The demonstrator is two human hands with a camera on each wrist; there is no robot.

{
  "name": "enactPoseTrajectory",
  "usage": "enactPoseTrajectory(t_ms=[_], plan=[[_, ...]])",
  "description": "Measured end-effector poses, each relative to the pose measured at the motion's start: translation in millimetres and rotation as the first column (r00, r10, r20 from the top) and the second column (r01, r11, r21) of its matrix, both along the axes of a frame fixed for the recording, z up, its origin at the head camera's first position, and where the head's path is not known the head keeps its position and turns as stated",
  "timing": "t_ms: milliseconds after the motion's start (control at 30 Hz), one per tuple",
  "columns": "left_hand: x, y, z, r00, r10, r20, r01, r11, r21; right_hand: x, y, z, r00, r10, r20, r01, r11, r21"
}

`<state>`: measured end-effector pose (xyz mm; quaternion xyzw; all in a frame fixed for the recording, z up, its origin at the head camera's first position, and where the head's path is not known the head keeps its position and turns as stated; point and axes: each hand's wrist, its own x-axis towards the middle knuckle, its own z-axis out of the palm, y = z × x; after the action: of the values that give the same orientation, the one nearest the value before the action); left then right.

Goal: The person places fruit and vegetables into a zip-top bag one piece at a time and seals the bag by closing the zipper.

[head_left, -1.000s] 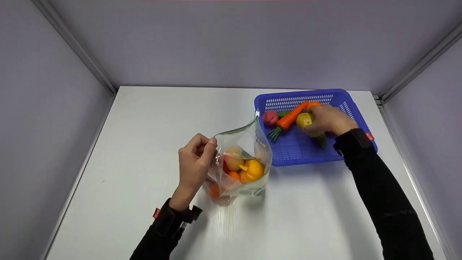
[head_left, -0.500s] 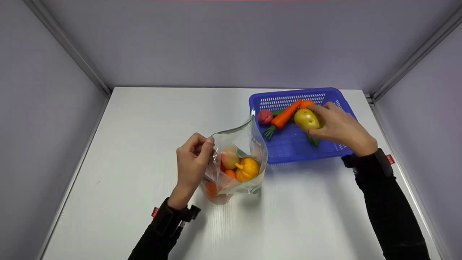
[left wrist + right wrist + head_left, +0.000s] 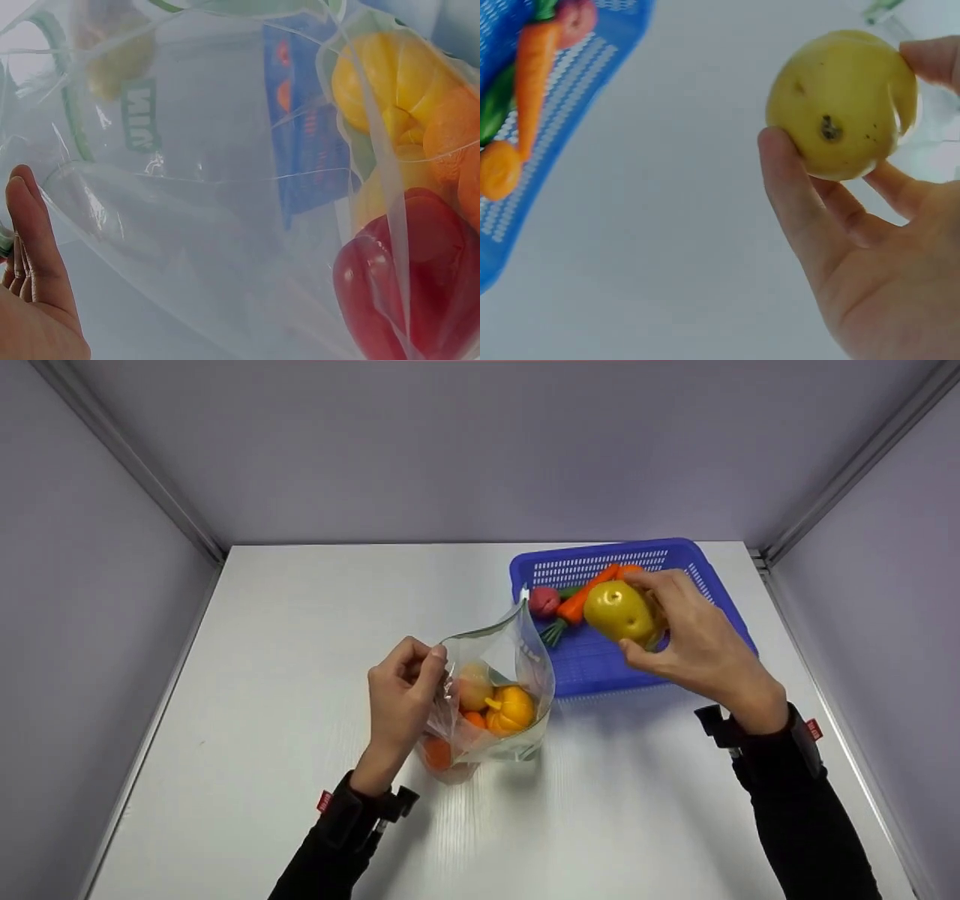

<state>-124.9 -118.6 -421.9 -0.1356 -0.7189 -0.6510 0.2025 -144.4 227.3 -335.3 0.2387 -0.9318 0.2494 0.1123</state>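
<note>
My left hand (image 3: 401, 690) pinches the left rim of a clear zip bag (image 3: 491, 649), whose mouth gapes upward. A yellow pumpkin (image 3: 511, 710) and orange fruit (image 3: 437, 752) show inside it. Through its plastic, the left wrist view also shows a red bell pepper (image 3: 409, 285). My right hand (image 3: 701, 649) holds a yellow potato (image 3: 619, 611) between thumb and fingers, raised over the blue basket. The right wrist view shows the potato's dimples and a dark spot, with fingertips (image 3: 778, 142) pressed against its side.
The blue plastic basket (image 3: 600, 682) stands right of the bag, close to its rim. In it lie a carrot (image 3: 577, 604), a pinkish-red round piece (image 3: 544, 602), an orange fruit (image 3: 628, 571) and something green. Grey walls enclose the white table (image 3: 322, 585).
My right hand has lifted the potato from the basket and brought it left and nearer the camera. My left hand keeps its grip on the bag. The view has shifted slightly.
</note>
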Motion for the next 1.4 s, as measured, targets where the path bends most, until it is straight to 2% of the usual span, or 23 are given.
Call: enactPoseTrajectory(t_ms=[200,367,467,600,767,967,1167,1400], plan=[[-0.6,-0.7,-0.3,1.0,-0.004,-0.004,0.004,1.0,0.002,14.7,-13,10.8,0.991,0.073,-0.109,-0.075,0.997,-0.016],[-1.0,0.0,-1.2,1.0,0.009,0.005,-0.009,1.0,-0.006,23.2,-27,18.7,0.967,0.162,-0.195,-0.17,0.985,-0.029],[-2.4,0.7,-0.8,1.0,0.016,0.005,-0.016,1.0,-0.013,28.2,-37,23.2,0.957,0.201,-0.211,-0.218,0.974,-0.062],[-3.3,1.4,-0.4,1.0,0.016,0.003,-0.016,1.0,-0.013,32.8,-50,26.5,0.945,0.25,-0.211,-0.269,0.961,-0.07],[-4.2,2.2,-1.5,1.0,0.009,-0.001,-0.009,1.0,-0.001,34.3,-61,28.4,0.932,0.281,-0.227,-0.29,0.957,-0.006],[-3.9,1.5,-1.1,1.0,0.012,0.005,-0.012,1.0,0.002,33.8,-74,26.5,0.915,0.324,-0.24,-0.329,0.944,0.019],[-3.3,2.2,-1.6,1.0,0.012,0.018,-0.012,1.0,0.0,33.7,-92,20.0,0.913,0.368,-0.179,-0.358,0.93,0.083],[-1.9,1.2,-1.6,1.0,0.014,0.005,-0.014,0.999,-0.034,34.3,-106,8.9,0.917,0.381,-0.115,-0.362,0.919,0.159]])
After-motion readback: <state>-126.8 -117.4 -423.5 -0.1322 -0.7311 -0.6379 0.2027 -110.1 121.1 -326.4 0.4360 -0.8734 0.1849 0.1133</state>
